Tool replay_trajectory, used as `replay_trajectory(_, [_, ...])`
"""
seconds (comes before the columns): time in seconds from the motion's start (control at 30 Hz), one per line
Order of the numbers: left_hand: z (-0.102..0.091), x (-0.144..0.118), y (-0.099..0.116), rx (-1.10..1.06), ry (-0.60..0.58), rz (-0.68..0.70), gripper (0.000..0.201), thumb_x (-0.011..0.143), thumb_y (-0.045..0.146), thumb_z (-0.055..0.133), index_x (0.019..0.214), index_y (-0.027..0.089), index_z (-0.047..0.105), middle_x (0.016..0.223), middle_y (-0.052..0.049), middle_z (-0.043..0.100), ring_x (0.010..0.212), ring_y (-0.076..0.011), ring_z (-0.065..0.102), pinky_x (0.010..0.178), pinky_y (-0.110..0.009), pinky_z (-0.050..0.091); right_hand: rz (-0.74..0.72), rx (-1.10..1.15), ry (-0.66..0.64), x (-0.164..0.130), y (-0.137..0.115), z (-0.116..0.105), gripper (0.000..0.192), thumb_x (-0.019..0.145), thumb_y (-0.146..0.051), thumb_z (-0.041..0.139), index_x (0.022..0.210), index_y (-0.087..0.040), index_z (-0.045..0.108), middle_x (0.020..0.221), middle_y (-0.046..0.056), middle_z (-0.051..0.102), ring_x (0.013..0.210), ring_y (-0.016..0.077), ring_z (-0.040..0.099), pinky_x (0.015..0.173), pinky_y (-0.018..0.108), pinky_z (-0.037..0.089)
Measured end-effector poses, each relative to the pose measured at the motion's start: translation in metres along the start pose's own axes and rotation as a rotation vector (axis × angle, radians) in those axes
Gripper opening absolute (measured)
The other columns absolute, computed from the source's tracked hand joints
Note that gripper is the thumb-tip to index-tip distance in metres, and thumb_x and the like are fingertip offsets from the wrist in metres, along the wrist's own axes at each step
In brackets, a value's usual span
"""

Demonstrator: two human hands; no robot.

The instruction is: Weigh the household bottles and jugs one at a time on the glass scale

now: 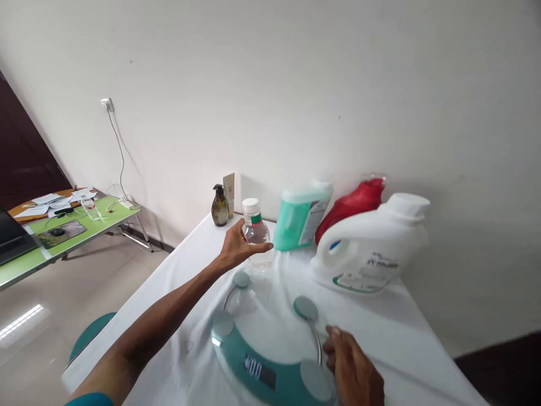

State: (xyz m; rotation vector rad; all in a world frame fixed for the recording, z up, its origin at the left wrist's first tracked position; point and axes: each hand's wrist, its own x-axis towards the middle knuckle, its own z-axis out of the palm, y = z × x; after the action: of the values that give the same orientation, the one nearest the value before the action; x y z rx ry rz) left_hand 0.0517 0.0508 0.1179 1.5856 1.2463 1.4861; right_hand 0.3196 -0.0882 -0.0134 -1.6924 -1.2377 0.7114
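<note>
My left hand [240,249] is wrapped around a small clear plastic bottle [257,234] with a white cap, which stands upright on the white-covered table [406,332] just behind a round glass scale [270,344]. The scale has a teal front band and a lit display. My right hand [353,369] rests on the scale's right front edge, fingers curled against its rim.
Behind the scale stand a white detergent jug [372,248], a red jug [353,204], a green refill jug [301,217], a dark pump bottle [220,206] and a small carton. A green table [63,234] with papers and a glass stands at left. A teal stool [91,334] sits by the table's left edge.
</note>
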Motion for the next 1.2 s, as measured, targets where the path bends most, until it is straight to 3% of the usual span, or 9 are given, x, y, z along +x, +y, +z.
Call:
replay_trajectory(0.13, [0.008,-0.052,0.016,0.009,-0.129,-0.045,0.057,0.060,0.041,0.101,0.101,0.018,0.068,0.091,-0.003,0.074,0.081,-0.0196,0.067,0.072,-0.030,0.050,-0.010,-0.060,0.004,0.001,-0.010,0.002,0.057,0.093,-0.079,0.039,0.072,-0.030,0.058,0.064,0.004,0.068,0.062,0.0249,0.065,0.068,0.037,0.050])
replay_trajectory(0.3, [0.017,-0.089,0.012,0.071,-0.209,-0.043,0.056,0.061,0.041,0.100,0.098,0.020,0.064,0.089,-0.001,0.071,0.080,-0.0193,0.064,0.069,-0.030,0.046,-0.020,-0.042,0.000,-0.002,-0.020,0.004,0.058,0.089,-0.080,0.037,0.080,-0.028,0.061,0.075,0.007,0.074,0.064,0.0254,0.067,0.067,0.038,0.050])
replay_trajectory(0.6, [0.020,-0.100,-0.007,0.194,-0.217,-0.007,0.059,0.061,0.043,0.101,0.099,0.022,0.061,0.089,0.000,0.068,0.078,-0.0189,0.060,0.070,-0.031,0.043,-0.044,-0.029,-0.006,-0.001,-0.017,0.003,0.058,0.089,-0.080,0.037,0.081,-0.028,0.061,0.074,0.006,0.074,0.064,0.0244,0.067,0.066,0.037,0.050])
replay_trajectory(0.73, [0.010,-0.101,-0.005,0.170,-0.286,0.018,0.073,0.060,0.057,0.101,0.112,0.021,0.066,0.106,-0.007,0.074,0.094,-0.0268,0.068,0.081,-0.037,0.052,-0.042,-0.019,-0.008,-0.001,-0.015,0.004,0.057,0.089,-0.081,0.038,0.081,-0.029,0.059,0.074,0.006,0.074,0.063,0.0246,0.067,0.064,0.037,0.050])
replay_trajectory(0.8, [0.000,-0.100,-0.010,0.049,-0.323,0.053,0.076,0.072,0.069,0.091,0.126,0.021,0.067,0.122,-0.012,0.076,0.109,-0.0310,0.070,0.093,-0.042,0.055,-0.036,-0.012,-0.003,-0.001,-0.016,0.004,0.056,0.088,-0.081,0.038,0.080,-0.029,0.058,0.073,0.006,0.073,0.063,0.0246,0.067,0.063,0.037,0.050])
replay_trajectory(0.9, [-0.019,-0.092,-0.031,-0.139,-0.177,0.035,0.072,0.094,0.082,0.057,0.125,0.018,0.070,0.123,-0.016,0.077,0.113,-0.0309,0.072,0.100,-0.046,0.055,-0.031,-0.010,0.010,-0.002,-0.020,0.004,0.056,0.088,-0.081,0.037,0.079,-0.030,0.058,0.071,0.005,0.072,0.062,0.0244,0.067,0.063,0.037,0.050])
replay_trajectory(1.03, [-0.040,-0.082,-0.074,-0.128,0.186,-0.123,0.078,0.094,0.089,0.045,0.097,0.016,0.073,0.093,-0.014,0.076,0.086,-0.0258,0.072,0.081,-0.041,0.058,-0.034,-0.010,0.010,-0.001,-0.024,0.003,0.054,0.089,-0.079,0.037,0.078,-0.030,0.057,0.070,0.004,0.071,0.061,0.0239,0.067,0.063,0.036,0.051])
replay_trajectory(1.1, [-0.048,-0.080,-0.092,-0.118,0.229,-0.168,0.078,0.091,0.091,0.048,0.091,0.016,0.073,0.089,-0.012,0.073,0.080,-0.0234,0.069,0.076,-0.038,0.057,-0.035,-0.018,0.010,0.000,-0.023,0.003,0.053,0.088,-0.078,0.038,0.077,-0.030,0.058,0.071,0.004,0.071,0.061,0.0238,0.067,0.063,0.036,0.051])
replay_trajectory(1.2, [-0.055,-0.080,-0.106,-0.138,0.182,-0.177,0.073,0.090,0.088,0.055,0.090,0.017,0.072,0.091,-0.011,0.073,0.081,-0.0218,0.069,0.076,-0.036,0.057,-0.055,-0.044,0.016,0.002,-0.021,0.004,0.052,0.089,-0.076,0.038,0.077,-0.030,0.058,0.070,0.004,0.072,0.061,0.0238,0.067,0.064,0.037,0.050])
